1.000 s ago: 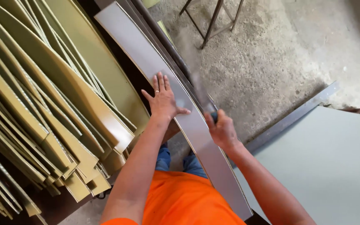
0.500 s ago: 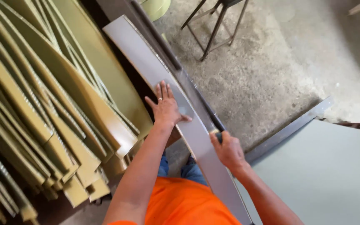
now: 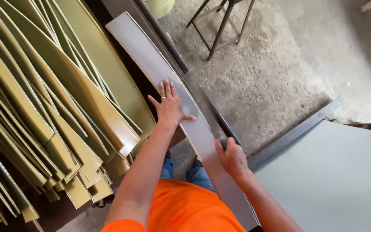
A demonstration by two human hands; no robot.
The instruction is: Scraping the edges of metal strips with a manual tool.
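With my left hand [image 3: 169, 106] pressed flat, fingers spread, on the long grey strip [image 3: 151, 64] lying beside the stacked olive strips [image 3: 44, 111], and my right hand [image 3: 232, 159] curled around its edge, I judge a slip could cut my palm.

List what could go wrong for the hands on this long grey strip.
The left hand lies flat on the grey strip with the thumb at its edge, so a slip could cut it. The right hand grips at the strip's edge beside a dark metal bar; fingers might get pinched there.
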